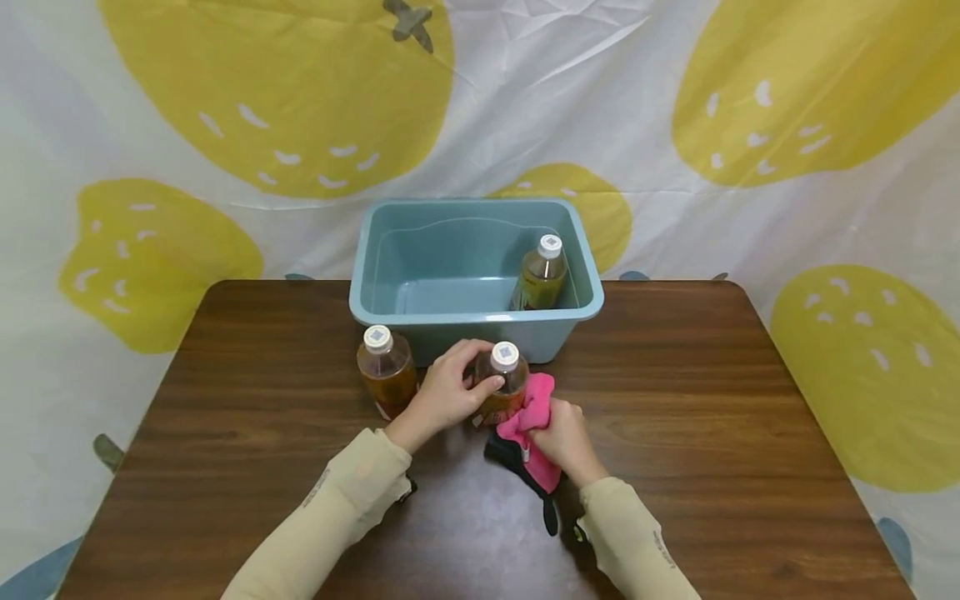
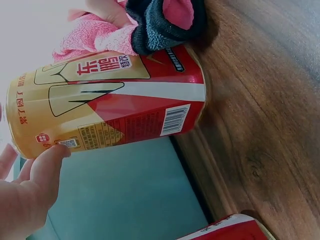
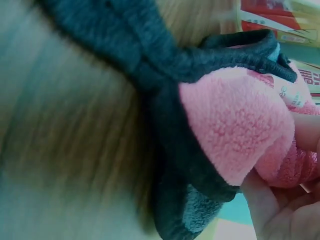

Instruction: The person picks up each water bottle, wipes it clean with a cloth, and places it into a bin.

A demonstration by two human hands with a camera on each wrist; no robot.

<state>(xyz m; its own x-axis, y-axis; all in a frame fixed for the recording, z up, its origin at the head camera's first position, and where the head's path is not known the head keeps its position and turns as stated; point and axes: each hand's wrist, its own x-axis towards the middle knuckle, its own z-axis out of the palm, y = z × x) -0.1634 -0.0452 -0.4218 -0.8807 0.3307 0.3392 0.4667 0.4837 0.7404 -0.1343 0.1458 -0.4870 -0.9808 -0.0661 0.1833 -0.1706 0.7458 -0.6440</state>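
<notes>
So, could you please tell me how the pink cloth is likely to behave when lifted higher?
The pink cloth would probably flop, as it bunches and folds in the right hand. Its fuzzy surface suggests it should not slip easily. Its dark edging hangs in loose bends, so it may trail below the grip.

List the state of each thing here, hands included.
Red-and-gold plastic bottle at centre: white cap on, upright, held.
Red-labelled plastic bottle at left: white cap on, upright, not held.
Pale blue rectangular plastic tub: lidless, upright.
White-capped plastic bottle inside the tub: closed, upright.
Pink cloth with black edging: bunched, touching the centre bottle.
Left hand: holding the centre bottle.
Right hand: gripping the cloth.
</notes>
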